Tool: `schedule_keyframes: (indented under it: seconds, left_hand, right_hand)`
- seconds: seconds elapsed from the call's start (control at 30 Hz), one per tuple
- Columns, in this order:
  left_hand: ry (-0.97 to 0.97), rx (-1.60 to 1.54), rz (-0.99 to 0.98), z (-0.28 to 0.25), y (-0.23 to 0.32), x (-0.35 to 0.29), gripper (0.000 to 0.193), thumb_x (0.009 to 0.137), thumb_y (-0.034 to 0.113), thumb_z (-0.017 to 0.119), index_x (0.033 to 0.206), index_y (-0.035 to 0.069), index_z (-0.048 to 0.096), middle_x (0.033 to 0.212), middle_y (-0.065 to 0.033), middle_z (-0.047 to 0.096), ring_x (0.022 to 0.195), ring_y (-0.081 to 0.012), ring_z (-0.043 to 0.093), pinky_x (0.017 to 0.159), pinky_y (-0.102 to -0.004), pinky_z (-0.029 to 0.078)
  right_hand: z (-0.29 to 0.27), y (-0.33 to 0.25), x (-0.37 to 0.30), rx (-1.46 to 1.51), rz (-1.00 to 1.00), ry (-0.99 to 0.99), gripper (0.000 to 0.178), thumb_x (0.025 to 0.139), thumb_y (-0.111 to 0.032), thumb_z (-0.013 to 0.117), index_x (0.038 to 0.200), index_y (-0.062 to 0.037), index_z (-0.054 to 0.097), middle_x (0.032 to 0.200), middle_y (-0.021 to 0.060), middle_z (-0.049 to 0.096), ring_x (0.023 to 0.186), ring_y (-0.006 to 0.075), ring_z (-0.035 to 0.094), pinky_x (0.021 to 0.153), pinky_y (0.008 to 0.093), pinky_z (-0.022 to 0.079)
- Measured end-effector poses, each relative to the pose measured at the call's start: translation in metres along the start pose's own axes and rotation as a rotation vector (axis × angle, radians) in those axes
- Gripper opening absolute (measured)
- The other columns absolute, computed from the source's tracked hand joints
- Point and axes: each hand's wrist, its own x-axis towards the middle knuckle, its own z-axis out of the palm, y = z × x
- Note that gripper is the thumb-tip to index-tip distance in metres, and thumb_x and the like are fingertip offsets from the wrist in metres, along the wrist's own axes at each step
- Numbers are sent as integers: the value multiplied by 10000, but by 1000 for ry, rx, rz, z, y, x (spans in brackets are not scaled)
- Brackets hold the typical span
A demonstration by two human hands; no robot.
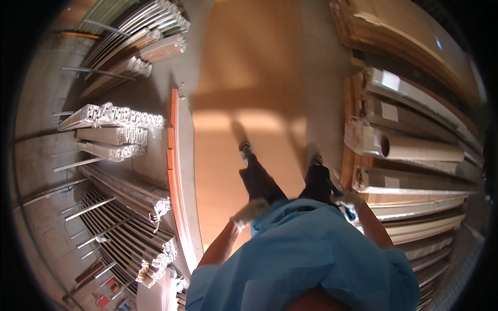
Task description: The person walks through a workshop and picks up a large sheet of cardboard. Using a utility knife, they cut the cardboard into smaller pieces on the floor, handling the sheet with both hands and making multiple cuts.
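My left hand, in a pale glove, hangs beside the hem of my blue shirt. It is blurred, and how its fingers lie does not show. On the other side, my gloved right hand is closed around a small dark and blue handheld tool at my hip. The exact kind of tool is not clear, since the hand covers part of it. Both arms are lowered, and my feet are apart in a walking stance on a long brown board-like strip along the floor.
Racks on the left hold bundled white profiles and long bars on metal arms. An orange-edged rail borders the aisle. Long cartons, a cardboard tube and large brown sheets line the right.
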Motion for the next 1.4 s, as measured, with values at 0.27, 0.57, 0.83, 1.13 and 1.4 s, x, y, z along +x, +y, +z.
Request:
schedule_keyframes:
  seconds: [0.27, 0.57, 0.83, 1.13, 1.4]
  left_hand:
    - [-222, -691, -441, -179, -88, -23, 303, 899, 296, 603, 1015, 17, 620, 899, -26, 624, 792, -98, 561, 724, -292, 492]
    - [137, -79, -711, -371, -184, 0, 279, 868, 300, 642, 985, 48, 619, 766, -28, 622, 575, -104, 540, 590, -231, 474]
    - [486, -302, -370, -473, -217, 177, 271, 916, 254, 578, 1126, 83, 572, 1023, -87, 596, 832, -209, 571, 761, -361, 494]
    - [953, 2, -432, -673, -332, 479, 577, 927, 501, 408, 1344, 103, 385, 1096, -56, 413, 1030, -201, 380, 1026, -444, 315]
    - [935, 163, -269, -715, -368, 585, 741, 902, 581, 322, 1459, 104, 215, 1523, -68, 205, 1402, -270, 182, 1130, -457, 146]
  right_hand:
    - [116, -67, 59, 170, 199, -125, 206, 840, -297, 679, 846, -96, 634, 642, 5, 556, 497, 95, 470, 446, 234, 339]
    - [114, -115, 171, 252, 162, 624, 217, 855, -233, 632, 950, -40, 607, 715, 55, 612, 501, 120, 512, 444, 267, 421]
    - [-3, -137, 354, 349, 95, 736, 193, 836, -216, 646, 930, -51, 614, 725, 54, 616, 508, 113, 534, 453, 249, 448]
    - [-160, -62, 639, 386, -49, 1123, 146, 861, -190, 614, 924, -59, 632, 787, 68, 623, 534, 124, 537, 464, 265, 445]
    - [-145, -34, 678, 466, -108, 1178, 285, 825, -267, 646, 954, -15, 616, 798, 73, 611, 490, 114, 496, 439, 254, 409]
